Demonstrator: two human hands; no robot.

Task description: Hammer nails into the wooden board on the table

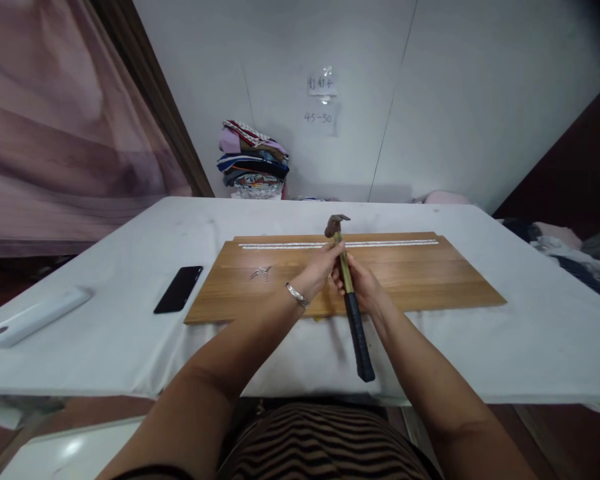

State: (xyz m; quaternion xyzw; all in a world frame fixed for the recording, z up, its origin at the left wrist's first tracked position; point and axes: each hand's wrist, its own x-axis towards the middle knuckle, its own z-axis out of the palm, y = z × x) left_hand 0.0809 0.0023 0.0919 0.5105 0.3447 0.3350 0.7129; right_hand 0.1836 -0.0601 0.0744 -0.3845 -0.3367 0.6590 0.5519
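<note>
A claw hammer [347,280] with a yellow-green shaft and a black grip is held in front of me over the wooden board [420,273]. Its head points away from me and its grip end toward my body. My left hand [324,265] is closed on the shaft just below the head, thumb along it. From the other side, my right hand [361,279] has its fingers curled behind the shaft, partly hidden by it. Several small nails [261,273] lie loosely on the board to the left of my hands.
Two thin white strips [395,244] run along the board's far side. Left of the board are a black phone [179,289] and a white tube-like object [40,317] on the white-covered table [130,247]. Folded clothes [253,160] are stacked by the wall behind.
</note>
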